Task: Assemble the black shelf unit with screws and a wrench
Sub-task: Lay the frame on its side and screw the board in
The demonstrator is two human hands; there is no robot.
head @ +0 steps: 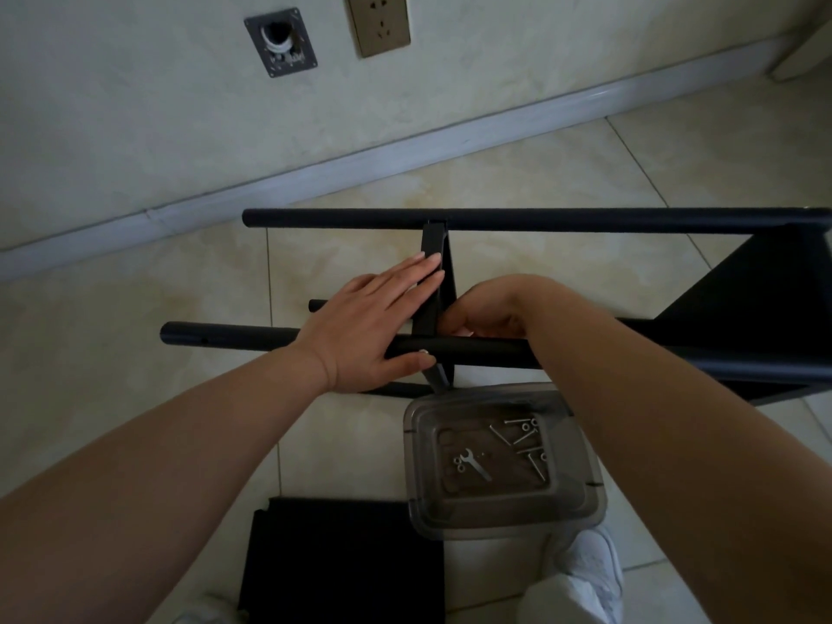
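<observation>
So the black metal shelf unit (585,222) is lying on its side on the beige tiled floor (135,308), round tube legs running left to right, with one black shelf panel (765,308) already fixed at the far right end. A second narrow black panel (433,281) stands edge-on between the far tube and the near black tube (234,337).

The left hand (360,326) is laid flat across it, fingers straight and together, tips pressing on the panel's top edge and thumb resting against the near tube. The right hand (486,313) is curled in tight right at the joint where panel meets tube. It looks like it's pinching something small there, probably a screw, but I honestly can't see what's in those fingers.

The small silver wrench (472,463) and the spare silver screws (522,436) sit in the clear plastic tub (504,520) just beside the near tube. Another flat black panel (342,560) lies by the white shoe (590,574).

My guess at what bites here: nothing but that flat palm holds the panel square, so if it tips, the holes drift and the screw goes in crooked. A fumbled screw could roll off across the tiles too.
</observation>
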